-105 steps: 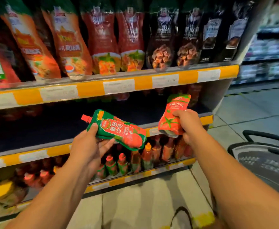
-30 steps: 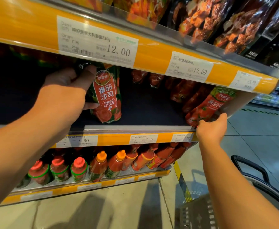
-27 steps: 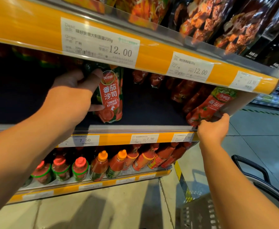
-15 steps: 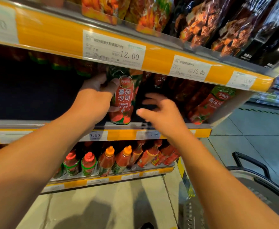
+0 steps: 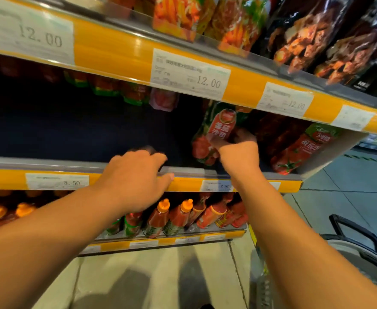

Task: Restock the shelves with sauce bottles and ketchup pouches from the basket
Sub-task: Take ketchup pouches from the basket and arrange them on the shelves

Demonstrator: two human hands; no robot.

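Note:
A green and red ketchup pouch [image 5: 219, 128] stands upright on the middle shelf [image 5: 49, 165], right of centre. My right hand [image 5: 238, 152] grips its lower part from the front; motion blur hides the fingers. To its right a second ketchup pouch [image 5: 303, 148] leans at the shelf's end with no hand on it. My left hand [image 5: 136, 175] rests on the shelf's front edge to the left of the pouch, fingers bent loosely over the rail, holding nothing. The basket [image 5: 359, 230] shows only its black handle and rim at the lower right.
Several more pouches [image 5: 120, 90] hang in the dark at the back of the middle shelf. Orange-capped sauce bottles [image 5: 160, 217] fill the lower shelf. Large sauce packs [image 5: 183, 16] stand on the top shelf, above a yellow price rail [image 5: 120, 52]. Tiled floor lies below.
The green and red pouch has passed from my left hand to my right and moved rightwards along the shelf. My left hand has let go and dropped to the shelf's front edge.

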